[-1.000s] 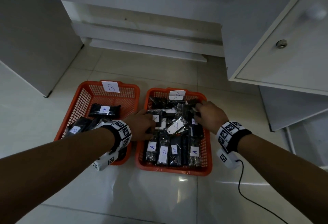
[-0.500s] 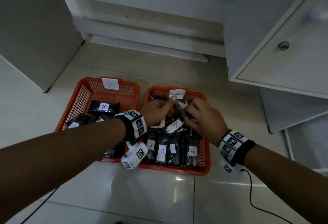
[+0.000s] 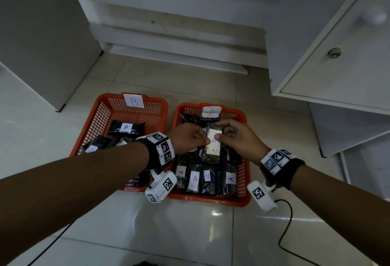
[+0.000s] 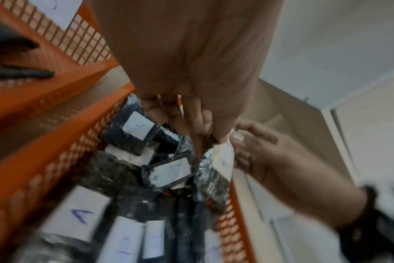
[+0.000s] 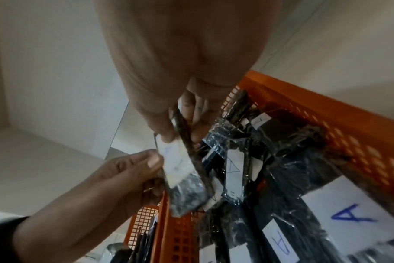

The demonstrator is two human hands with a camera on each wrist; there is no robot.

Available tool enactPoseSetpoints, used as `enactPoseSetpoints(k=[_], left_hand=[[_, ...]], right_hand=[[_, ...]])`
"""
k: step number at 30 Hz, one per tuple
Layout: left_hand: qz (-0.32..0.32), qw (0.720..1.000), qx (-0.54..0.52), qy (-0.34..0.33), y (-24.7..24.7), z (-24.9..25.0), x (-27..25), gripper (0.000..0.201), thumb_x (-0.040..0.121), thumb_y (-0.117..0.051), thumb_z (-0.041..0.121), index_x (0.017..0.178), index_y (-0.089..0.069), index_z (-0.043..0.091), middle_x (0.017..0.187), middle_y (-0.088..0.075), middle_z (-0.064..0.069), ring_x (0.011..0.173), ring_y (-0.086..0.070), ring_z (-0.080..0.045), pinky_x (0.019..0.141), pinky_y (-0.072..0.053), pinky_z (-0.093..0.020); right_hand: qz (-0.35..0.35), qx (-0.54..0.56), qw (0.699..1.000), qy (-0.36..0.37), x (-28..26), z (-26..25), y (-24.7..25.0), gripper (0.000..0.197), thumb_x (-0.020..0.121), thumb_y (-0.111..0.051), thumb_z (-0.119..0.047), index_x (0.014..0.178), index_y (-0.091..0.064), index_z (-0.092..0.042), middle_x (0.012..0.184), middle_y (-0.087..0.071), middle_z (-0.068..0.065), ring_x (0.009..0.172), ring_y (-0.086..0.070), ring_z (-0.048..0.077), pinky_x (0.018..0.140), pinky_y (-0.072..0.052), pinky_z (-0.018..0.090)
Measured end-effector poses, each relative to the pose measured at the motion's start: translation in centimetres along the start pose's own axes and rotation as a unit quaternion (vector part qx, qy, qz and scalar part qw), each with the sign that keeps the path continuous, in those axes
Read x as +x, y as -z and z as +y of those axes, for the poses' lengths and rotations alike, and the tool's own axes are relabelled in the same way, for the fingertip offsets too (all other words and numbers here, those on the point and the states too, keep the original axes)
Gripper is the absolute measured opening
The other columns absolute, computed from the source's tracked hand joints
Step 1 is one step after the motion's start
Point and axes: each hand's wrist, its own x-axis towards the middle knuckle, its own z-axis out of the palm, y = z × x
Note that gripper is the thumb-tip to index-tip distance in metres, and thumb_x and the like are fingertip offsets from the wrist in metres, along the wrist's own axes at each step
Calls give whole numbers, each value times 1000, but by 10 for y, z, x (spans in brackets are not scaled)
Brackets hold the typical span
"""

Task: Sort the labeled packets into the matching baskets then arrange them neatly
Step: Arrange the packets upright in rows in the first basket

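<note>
**Both hands have lifted one packet above the A basket**

Since half a second ago the two hands have come closer together, and the packet point(image 3: 213, 146) between them now stands more upright, with its white label turned to the camera. One second ago both hands were still down among the packets in the basket.

Nearest to the person is the shiny white tiled floor point(image 3: 190, 234), with a black cable point(image 3: 285, 234) running over it on the right. Just beyond it stands the A basket point(image 3: 244, 200), orange, on the right side. In its near part a row of dark packets point(image 3: 207, 179) lies side by side, each with a white label marked A. Above the middle of this basket the left hand point(image 3: 187, 138) and the right hand point(image 3: 238, 139) meet. Each hand pinches the raised packet with thumb and fingers, the left hand on its left edge and the right hand on its right edge. In the left wrist view the left fingers point(image 4: 202, 128) close on the top of the packet. The letter on its label is too faint to read. More packets lie in disorder under the hands.

To the left, just beside it, stands the B basket point(image 3: 101, 114), also orange. A dark packet marked B point(image 3: 126, 127) lies in its far part, and other dark packets lie in its near part under the left forearm.

At the far wall of each basket a paper tag stands: B tag point(image 3: 134, 101) and A tag point(image 3: 212, 110). Farther away are white furniture and, on the right, a white cabinet door point(image 3: 337, 65) with a round metal lock.
</note>
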Motion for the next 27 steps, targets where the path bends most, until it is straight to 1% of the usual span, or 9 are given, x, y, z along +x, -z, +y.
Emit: enactPoseSetpoints(k=[3, 5, 7, 12, 14, 17, 20, 23, 27], left_hand=[[-15, 984, 176, -38, 3, -6, -1, 26, 93, -69, 42, 108, -72, 22, 101, -74, 8, 96, -69, -10, 85, -57, -31], [-26, 952, 295, -80, 4, -15, -3, 33, 91, -68, 44, 115, -69, 22, 110, -72, 5, 105, -66, -17, 88, -55, -33], [-26, 924, 370, -92, 2, -26, -6, 42, 88, -67, 52, 121, -65, 27, 120, -67, 5, 119, -54, -23, 96, -49, -38], [-79, 873, 478, -63, -10, -38, -14, 67, 88, -61, 63, 145, -48, 30, 147, -48, 1, 138, -31, -31, 113, -32, -53], [-88, 860, 498, -68, -15, -40, -16, 68, 87, -60, 65, 145, -48, 31, 145, -49, 0, 136, -32, -32, 114, -28, -53], [-90, 857, 502, -75, -20, -40, -17, 65, 87, -60, 64, 143, -49, 32, 140, -51, 0, 131, -35, -30, 113, -30, -52], [-85, 863, 490, -88, -24, -38, -17, 61, 90, -57, 64, 142, -50, 30, 138, -51, -1, 128, -37, -29, 111, -32, -51], [-79, 874, 468, -99, -31, -36, -13, 61, 91, -57, 64, 141, -50, 30, 137, -51, 0, 126, -38, -28, 106, -35, -48], [-86, 898, 422, -87, -46, -32, -5, 71, 90, -55, 70, 147, -43, 29, 144, -50, -1, 132, -38, -30, 108, -34, -50]], right_hand=[[-56, -28, 997, -40, -2, 4, 0, 28, 94, -78, -19, 120, -68, -22, 102, -73, 7, 88, -77, 23, 83, -64, 41], [-93, -87, 990, -66, -5, 12, -5, 25, 94, -78, -21, 118, -68, -23, 95, -74, 4, 81, -77, 22, 79, -63, 42], [-102, -160, 979, -76, -9, 20, -15, 23, 93, -80, -25, 113, -68, -25, 91, -73, 2, 79, -75, 21, 76, -62, 41], [-118, -234, 964, -54, -17, 34, -37, 22, 91, -80, -20, 107, -65, -20, 91, -68, -8, 79, -64, 4, 66, -49, 18], [-136, -287, 947, -38, -16, 37, -41, 23, 92, -78, -22, 108, -63, -18, 99, -62, -9, 85, -62, 8, 66, -44, 14], [-142, -395, 908, 10, -13, 39, -43, 30, 93, -74, -33, 119, -67, -19, 120, -50, 1, 107, -56, 19, 86, -51, 31], [-180, -458, 869, 53, -11, 36, -38, 38, 98, -67, -35, 133, -66, -20, 124, -54, 5, 122, -48, 23, 96, -49, 39], [-175, -464, 865, 75, -13, 25, -22, 34, 99, -64, -37, 130, -65, -23, 126, -56, 1, 119, -50, 23, 94, -50, 39], [-182, -510, 839, 62, -22, 22, 2, 29, 94, -69, -35, 119, -63, -21, 121, -62, -2, 114, -55, 19, 78, -45, 30]])
